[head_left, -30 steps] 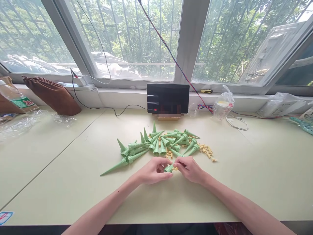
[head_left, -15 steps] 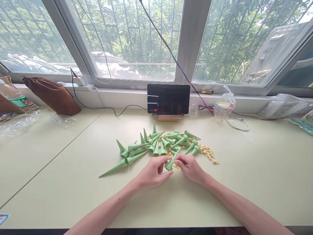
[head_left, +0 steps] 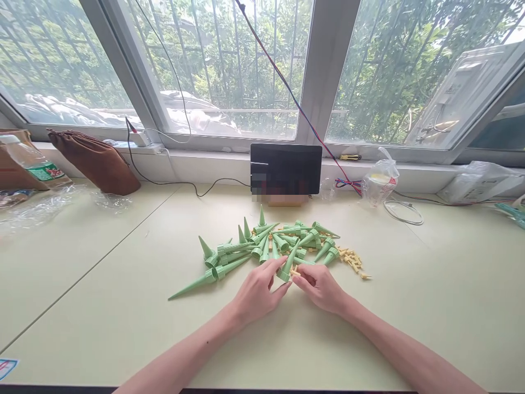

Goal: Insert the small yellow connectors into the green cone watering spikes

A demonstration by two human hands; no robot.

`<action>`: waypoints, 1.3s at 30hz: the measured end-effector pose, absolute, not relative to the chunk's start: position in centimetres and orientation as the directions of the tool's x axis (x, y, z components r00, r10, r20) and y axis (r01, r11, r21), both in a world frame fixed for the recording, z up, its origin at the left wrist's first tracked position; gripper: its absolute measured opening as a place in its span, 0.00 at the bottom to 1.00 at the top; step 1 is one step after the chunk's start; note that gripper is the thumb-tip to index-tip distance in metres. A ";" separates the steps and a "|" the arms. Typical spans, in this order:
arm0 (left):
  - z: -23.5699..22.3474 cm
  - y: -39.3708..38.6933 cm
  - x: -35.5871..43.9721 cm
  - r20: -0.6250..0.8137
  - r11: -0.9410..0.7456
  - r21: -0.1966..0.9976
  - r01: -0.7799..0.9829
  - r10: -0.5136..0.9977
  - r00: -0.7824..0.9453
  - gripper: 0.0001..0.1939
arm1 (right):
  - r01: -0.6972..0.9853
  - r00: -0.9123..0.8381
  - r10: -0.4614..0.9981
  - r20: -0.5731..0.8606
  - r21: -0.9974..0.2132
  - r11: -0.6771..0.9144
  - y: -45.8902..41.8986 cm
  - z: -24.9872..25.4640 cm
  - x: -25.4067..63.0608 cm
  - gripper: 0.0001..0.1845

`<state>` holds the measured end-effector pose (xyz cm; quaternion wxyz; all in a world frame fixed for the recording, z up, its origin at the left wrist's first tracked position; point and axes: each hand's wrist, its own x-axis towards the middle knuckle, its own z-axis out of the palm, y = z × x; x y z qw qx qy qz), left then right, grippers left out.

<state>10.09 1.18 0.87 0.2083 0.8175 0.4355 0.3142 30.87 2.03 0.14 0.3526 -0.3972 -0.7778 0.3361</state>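
My left hand [head_left: 256,290] pinches a green plastic plant-watering spike [head_left: 289,265] between thumb and fingers, its wide collar low and its narrow end tilted up to the right. Close on the right, my right hand [head_left: 323,285] has its fingertips closed on a small yellow plastic valve [head_left: 295,271] beside the spike's collar. Whether the two parts touch, I cannot tell. Just beyond both hands lies a heap of similar green spikes [head_left: 235,256], several standing point up. Loose yellow valves [head_left: 350,258] are scattered at the heap's right side.
A dark tablet [head_left: 286,169] on a stand is at the back of the table [head_left: 123,306], below the windows. A brown pouch [head_left: 96,164] and a plastic bottle [head_left: 39,161] are at the left. A bagged cup [head_left: 379,183] and a coiled white cable [head_left: 404,212] sit at the back right.
The held spike has turned slightly more upright. A yellow valve now shows at my right fingertips, beside the spike's collar. The whole view has shifted a little.
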 end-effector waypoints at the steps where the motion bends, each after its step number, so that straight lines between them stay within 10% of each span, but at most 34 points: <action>1: 0.8 1.2 10.1 0.330 -0.531 0.616 0.581 0.844 0.422 0.23 | 0.395 -0.438 0.852 0.286 -0.790 0.468 2.0 0.1 30.9 0.22; 26: 1.8 1.2 10.5 0.191 -0.358 0.847 0.392 0.895 0.404 0.17 | 0.660 -0.520 0.708 0.479 -0.300 0.688 1.7 -1.3 31.0 0.19; 39: 0.8 1.2 10.5 0.270 -0.429 0.811 0.398 0.877 0.397 0.20 | 0.498 -0.448 0.796 0.406 -0.627 0.600 1.5 -1.1 30.6 0.18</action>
